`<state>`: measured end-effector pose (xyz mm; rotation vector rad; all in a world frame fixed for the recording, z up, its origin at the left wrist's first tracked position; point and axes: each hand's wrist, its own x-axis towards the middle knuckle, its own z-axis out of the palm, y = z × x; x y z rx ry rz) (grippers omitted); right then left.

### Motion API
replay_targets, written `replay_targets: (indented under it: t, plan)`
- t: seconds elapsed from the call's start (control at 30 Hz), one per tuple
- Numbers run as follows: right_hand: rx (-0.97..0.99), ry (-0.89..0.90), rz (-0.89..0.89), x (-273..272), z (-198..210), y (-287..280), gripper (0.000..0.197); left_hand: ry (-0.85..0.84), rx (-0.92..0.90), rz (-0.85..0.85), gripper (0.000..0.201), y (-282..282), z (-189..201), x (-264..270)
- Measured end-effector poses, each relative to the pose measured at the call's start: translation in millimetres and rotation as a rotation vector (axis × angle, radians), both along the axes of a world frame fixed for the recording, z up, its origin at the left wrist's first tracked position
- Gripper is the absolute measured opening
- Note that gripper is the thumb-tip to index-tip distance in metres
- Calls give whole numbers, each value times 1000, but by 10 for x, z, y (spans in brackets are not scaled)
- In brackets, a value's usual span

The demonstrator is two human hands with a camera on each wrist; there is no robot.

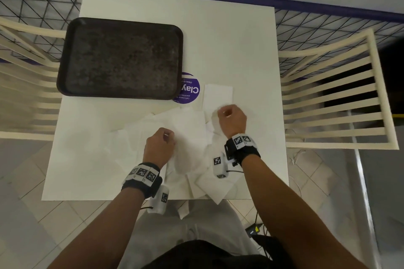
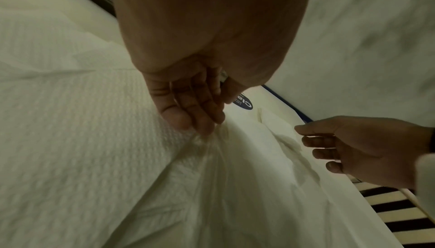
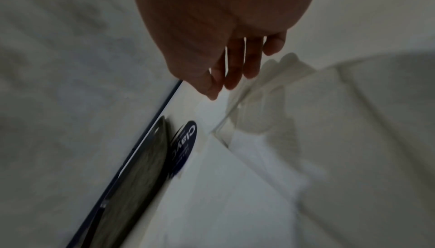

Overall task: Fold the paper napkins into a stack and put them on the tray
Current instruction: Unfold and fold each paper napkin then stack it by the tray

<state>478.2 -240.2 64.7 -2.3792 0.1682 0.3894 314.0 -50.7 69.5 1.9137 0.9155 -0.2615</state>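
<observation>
A loose pile of white paper napkins (image 1: 185,124) covers the near middle of the white table (image 1: 240,46). My left hand (image 1: 162,137) is down on the pile, and its fingertips (image 2: 204,129) pinch a puckered fold of a textured napkin (image 2: 94,131). To the right, my right hand (image 1: 227,113) hovers just above the napkins with loosely curled fingers (image 2: 315,140), and nothing is held in it. A raised crumpled napkin corner (image 3: 277,77) stands beside that hand (image 3: 226,77). One folded napkin (image 1: 217,96) lies flat just beyond it. The dark tray (image 1: 122,59) lies at the far left with nothing on it.
A round purple sticker (image 1: 190,89) shows at the tray's near right corner. Slatted cream chairs stand on the right (image 1: 332,98) and on the left (image 1: 26,94). Some napkins (image 1: 209,194) overhang the table's near edge. A wire fence runs behind the table.
</observation>
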Motion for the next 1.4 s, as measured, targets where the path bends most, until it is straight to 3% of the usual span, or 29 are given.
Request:
replay_targets:
  t: [0.17, 0.27, 0.4, 0.83, 0.93, 1.1, 1.23, 1.4]
  plan:
    - [-153, 148, 226, -505, -1, 4, 23, 42, 24, -29, 22, -22, -48, 9]
    - [-164, 204, 232, -677, -28, 26, 26, 34, 39, -51, 18, -45, -34, 20]
    - [-89, 227, 152, -744, 0, 67, 13, -5, 57, -49, 12, -49, -41, 21]
    - [165, 177, 73, -886, 59, 32, 7, -152, -41, 47, 7, -100, 131, -44]
    - [263, 185, 51, -949, 100, 54, 26, -191, -135, 86, 6, -97, 186, -42]
    - [454, 177, 40, -983, 223, 60, 42, -262, -167, 122, 10, -77, 228, -42]
    - [480, 95, 101, -992, 320, 56, 53, -286, -186, 158, 14, -77, 262, -69]
    - [434, -3, 205, -1020, 372, 42, 38, -356, -278, 175, 38, -105, 316, -132]
